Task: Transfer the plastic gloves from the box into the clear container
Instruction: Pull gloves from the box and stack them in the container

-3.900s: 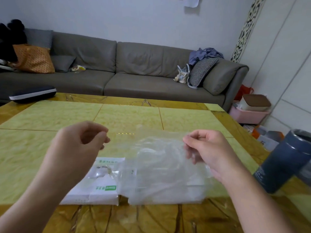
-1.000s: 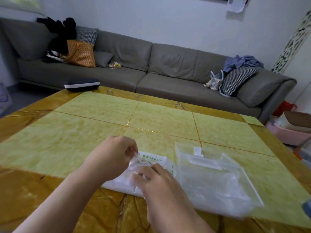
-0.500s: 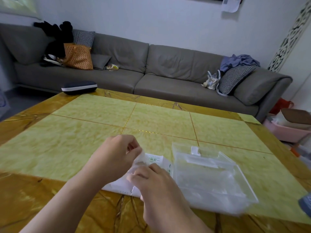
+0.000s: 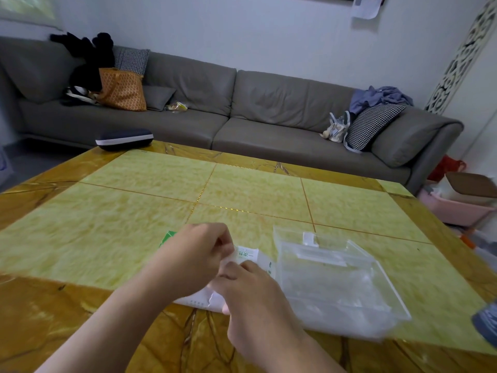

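Observation:
A flat white glove box [image 4: 251,258] with green print lies near the table's front edge, mostly hidden under both hands. My left hand [image 4: 196,255] is over its top, fingers curled and pinching a thin clear plastic glove [image 4: 228,261] at the box opening. My right hand [image 4: 250,289] lies on the near side of the box, its fingertips at the same glove; its grip is hidden behind the knuckles. The clear container [image 4: 336,281] lies just right of the box, with clear plastic film inside.
The yellow-tiled table [image 4: 134,224] has a brown marble border. A dark blue case [image 4: 124,138] sits at its far left corner. A dark blue cylinder [image 4: 486,324] shows at the right edge. A grey sofa [image 4: 255,111] stands behind; a pink bin [image 4: 454,205] is on the floor at right.
Both hands left the clear plastic and went to the glove box. Over the last second my left hand has lifted slightly, drawing the glove up from the opening; the right hand has stayed on the box.

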The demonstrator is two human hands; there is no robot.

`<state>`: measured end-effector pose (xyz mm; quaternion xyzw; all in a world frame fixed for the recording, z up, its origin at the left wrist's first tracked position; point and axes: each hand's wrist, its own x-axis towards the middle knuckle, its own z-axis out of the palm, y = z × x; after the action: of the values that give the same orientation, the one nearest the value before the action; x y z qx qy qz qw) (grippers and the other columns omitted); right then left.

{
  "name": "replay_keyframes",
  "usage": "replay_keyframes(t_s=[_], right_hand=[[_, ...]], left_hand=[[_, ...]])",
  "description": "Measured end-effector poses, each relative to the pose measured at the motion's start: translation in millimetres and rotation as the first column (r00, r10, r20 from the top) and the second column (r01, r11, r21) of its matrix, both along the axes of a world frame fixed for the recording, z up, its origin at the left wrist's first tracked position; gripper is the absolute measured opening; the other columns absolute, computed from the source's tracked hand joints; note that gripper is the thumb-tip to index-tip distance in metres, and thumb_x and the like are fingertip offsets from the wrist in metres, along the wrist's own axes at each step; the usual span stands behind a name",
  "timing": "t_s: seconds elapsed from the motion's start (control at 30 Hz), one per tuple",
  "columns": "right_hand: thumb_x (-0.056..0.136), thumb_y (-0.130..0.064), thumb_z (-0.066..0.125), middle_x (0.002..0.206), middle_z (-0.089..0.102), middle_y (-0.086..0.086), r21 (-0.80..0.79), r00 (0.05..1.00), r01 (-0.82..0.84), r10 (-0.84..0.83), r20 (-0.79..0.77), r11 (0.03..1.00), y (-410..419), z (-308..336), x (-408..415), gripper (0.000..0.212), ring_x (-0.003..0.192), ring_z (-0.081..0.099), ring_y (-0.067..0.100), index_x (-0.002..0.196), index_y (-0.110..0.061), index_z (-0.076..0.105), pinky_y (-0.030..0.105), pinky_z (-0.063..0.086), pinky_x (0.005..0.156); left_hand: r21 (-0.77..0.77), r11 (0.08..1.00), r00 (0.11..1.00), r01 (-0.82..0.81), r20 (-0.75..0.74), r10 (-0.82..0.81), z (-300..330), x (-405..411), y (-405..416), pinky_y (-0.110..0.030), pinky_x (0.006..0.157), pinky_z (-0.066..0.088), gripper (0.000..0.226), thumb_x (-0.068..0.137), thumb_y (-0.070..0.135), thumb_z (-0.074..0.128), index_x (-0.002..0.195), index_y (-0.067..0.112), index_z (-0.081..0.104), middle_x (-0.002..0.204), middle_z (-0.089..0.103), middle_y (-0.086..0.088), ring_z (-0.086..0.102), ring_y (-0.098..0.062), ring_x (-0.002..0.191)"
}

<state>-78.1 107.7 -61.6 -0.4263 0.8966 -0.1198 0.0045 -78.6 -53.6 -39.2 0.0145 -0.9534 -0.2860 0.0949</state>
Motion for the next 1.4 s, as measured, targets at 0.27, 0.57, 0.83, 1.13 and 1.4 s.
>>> replay_keyframes(t_s=[0.27, 0.57, 0.83, 1.13, 1.4], right_hand=[[0.09, 0.001, 0.056, 0.143, 0.051, -0.005, -0.046, 1.0, 0.017, -0.016, 0.01, 0.999, 0.8, 1.0, 1.2, 0.057, 0.125, 0.041, 0.018, 0.141, -0.023, 0.057, 0.028, 0.041, 0.095], [0.087, -0.002, 0.062, 0.137, 0.054, -0.009, -0.032, 1.0, -0.009, 0.009, 0.012, 0.999, 1.8, -6.1, -3.0, 0.063, 0.121, 0.043, 0.019, 0.144, -0.029, 0.055, 0.031, 0.044, 0.097], [0.09, 0.002, 0.059, 0.139, 0.053, -0.004, -0.036, 0.998, 0.039, -0.037, 0.045, 0.999, 3.1, -5.2, -1.2, 0.069, 0.128, 0.039, 0.021, 0.145, -0.038, 0.054, 0.036, 0.042, 0.107], [0.087, 0.005, 0.058, 0.145, 0.051, -0.018, -0.073, 0.997, 0.022, -0.017, 0.075, 0.997, 1.4, -6.2, -0.3, 0.06, 0.13, 0.039, 0.015, 0.131, -0.036, 0.06, 0.026, 0.037, 0.108], [0.088, 0.003, 0.058, 0.149, 0.05, -0.01, -0.051, 0.996, 0.02, -0.015, 0.093, 0.999, 2.3, -2.2, 0.8, 0.059, 0.136, 0.036, 0.017, 0.136, -0.032, 0.06, 0.031, 0.034, 0.114]], left_hand=[[0.137, 0.986, 0.994, 0.092, 0.043, -0.099, 6.3, 7.2, 14.8, -0.02, 0.065, 0.053, 0.015, 0.097, 0.03, 0.061, 0.084, 0.032, 0.066, 0.078, 0.071, 0.013, 0.065, -0.002, 0.076], [0.206, 0.978, 1.0, 0.024, -0.014, -0.021, 17.4, 7.4, 5.7, -0.035, 0.068, 0.058, 0.015, 0.093, 0.038, 0.069, 0.08, 0.031, 0.069, 0.075, 0.071, 0.01, 0.066, -0.009, 0.071], [0.17, 0.982, 0.939, 0.081, 0.316, -0.132, 13.8, 18.5, -61.8, -0.031, 0.088, 0.058, 0.03, 0.084, 0.035, 0.081, 0.109, 0.046, 0.068, 0.106, 0.072, 0.023, 0.068, 0.003, 0.099], [0.314, 0.949, 0.998, -0.019, -0.052, 0.037, 24.8, 13.6, -39.1, -0.055, 0.077, 0.058, 0.017, 0.096, 0.025, 0.066, 0.086, 0.031, 0.078, 0.081, 0.076, 0.003, 0.07, -0.031, 0.078], [0.391, 0.92, 0.984, 0.022, -0.173, 0.05, 32.9, 16.7, -11.1, -0.054, 0.082, 0.056, 0.022, 0.098, 0.027, 0.064, 0.08, 0.026, 0.076, 0.08, 0.075, 0.002, 0.071, -0.026, 0.08]])
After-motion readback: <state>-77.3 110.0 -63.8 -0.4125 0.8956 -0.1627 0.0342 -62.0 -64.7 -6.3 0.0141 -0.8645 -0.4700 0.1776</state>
